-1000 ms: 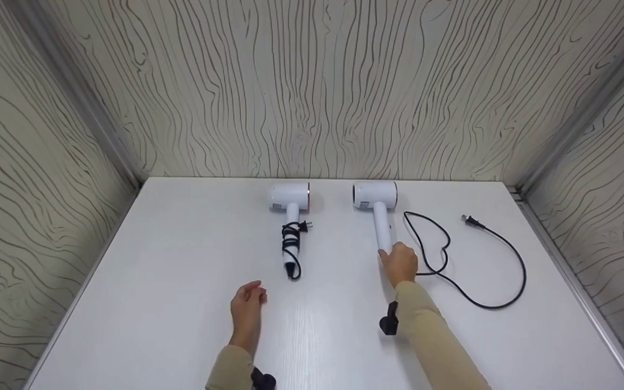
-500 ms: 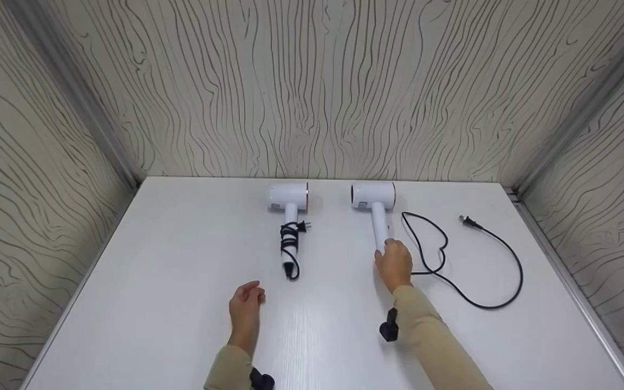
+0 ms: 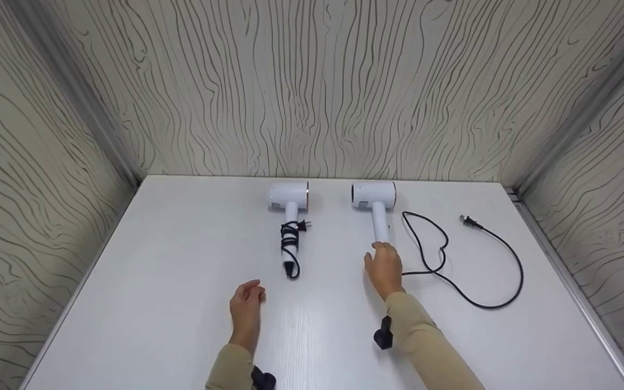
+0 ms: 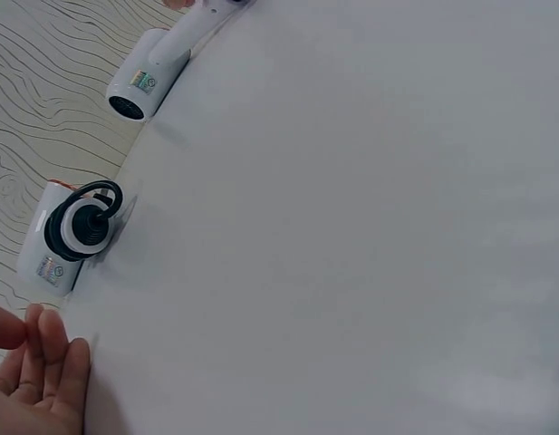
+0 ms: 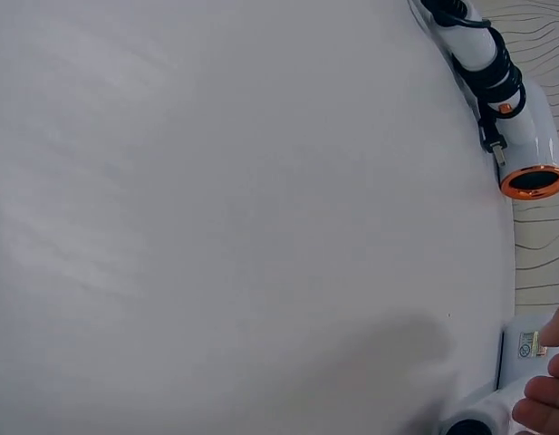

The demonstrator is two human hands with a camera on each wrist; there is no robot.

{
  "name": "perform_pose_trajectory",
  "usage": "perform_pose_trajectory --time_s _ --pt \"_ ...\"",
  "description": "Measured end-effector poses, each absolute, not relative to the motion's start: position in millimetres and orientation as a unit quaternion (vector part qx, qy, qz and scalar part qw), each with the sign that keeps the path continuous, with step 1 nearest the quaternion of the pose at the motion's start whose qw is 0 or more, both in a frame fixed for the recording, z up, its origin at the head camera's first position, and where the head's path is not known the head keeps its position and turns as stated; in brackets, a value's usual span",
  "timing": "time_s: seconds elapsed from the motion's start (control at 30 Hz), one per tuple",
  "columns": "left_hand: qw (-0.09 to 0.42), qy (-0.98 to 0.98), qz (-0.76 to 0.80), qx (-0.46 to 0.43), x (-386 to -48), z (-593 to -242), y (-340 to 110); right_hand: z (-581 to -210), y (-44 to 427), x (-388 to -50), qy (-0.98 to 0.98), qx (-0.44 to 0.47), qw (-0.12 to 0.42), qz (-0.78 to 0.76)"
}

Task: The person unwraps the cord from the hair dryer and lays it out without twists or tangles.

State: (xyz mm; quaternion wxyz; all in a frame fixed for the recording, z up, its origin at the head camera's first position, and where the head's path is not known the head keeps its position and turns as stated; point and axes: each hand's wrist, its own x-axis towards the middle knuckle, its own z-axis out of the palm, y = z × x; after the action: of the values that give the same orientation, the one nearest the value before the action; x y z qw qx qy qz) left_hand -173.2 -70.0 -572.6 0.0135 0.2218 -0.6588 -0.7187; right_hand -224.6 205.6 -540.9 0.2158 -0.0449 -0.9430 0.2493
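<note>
Two white hair dryers lie on the white table in the head view. One hair dryer has its black cord wound round its handle, the plug sticking out sideways. The other hair dryer has its cord loose to the right. Over the lower handle of that second dryer is my right hand, its thumb apart from the handle and its fingers loose in the right wrist view. It hides the handle's end. My left hand rests nearer the front, below the wrapped dryer, fingers loosely bent around nothing.
The loose cord loops over the right part of the table and ends in a plug. Wood-patterned walls rise behind the table and at both sides. Each wrist carries a small black camera.
My right hand has loosened from the loose-cord dryer's handle and shifted slightly left and toward me. Both dryers and my left hand have stayed in place.
</note>
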Motion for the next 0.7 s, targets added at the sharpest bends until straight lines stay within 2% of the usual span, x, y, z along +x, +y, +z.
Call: perform_pose_trajectory --time_s 0.47,0.7 --pt "0.032 -0.641 -0.730 0.235 -174 -577 -71 -548 157 -220 -0.932 -0.013 0.188 0.308" --pt "0.031 -0.624 -0.746 0.231 -176 -580 -73 -546 128 -221 -0.924 -0.018 0.132 0.358"
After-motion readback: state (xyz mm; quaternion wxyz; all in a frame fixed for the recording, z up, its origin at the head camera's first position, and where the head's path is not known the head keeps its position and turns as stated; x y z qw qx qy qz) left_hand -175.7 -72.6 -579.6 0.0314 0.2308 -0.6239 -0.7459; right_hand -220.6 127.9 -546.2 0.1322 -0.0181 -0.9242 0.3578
